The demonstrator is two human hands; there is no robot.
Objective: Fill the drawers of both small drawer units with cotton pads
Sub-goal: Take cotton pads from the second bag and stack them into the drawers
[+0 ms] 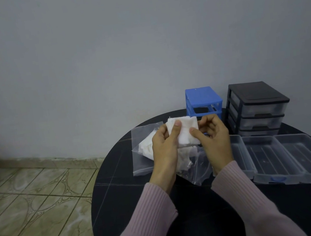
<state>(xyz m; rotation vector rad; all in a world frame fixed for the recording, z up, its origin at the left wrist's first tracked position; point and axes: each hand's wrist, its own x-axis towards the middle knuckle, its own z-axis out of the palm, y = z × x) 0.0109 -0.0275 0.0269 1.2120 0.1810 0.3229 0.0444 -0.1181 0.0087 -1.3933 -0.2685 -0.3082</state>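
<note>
One head-worn view — looking forward and down, close over the round table (119,182) toward the wall (103,55).

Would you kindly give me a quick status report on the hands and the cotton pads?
Left hand and right hand both pinching a stack of cotton pads above the bag. Three loose drawers empty on the table. Nothing in the way.

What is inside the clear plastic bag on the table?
White cotton pads show through the clear plastic bag; the left hand covers part of them.
</note>
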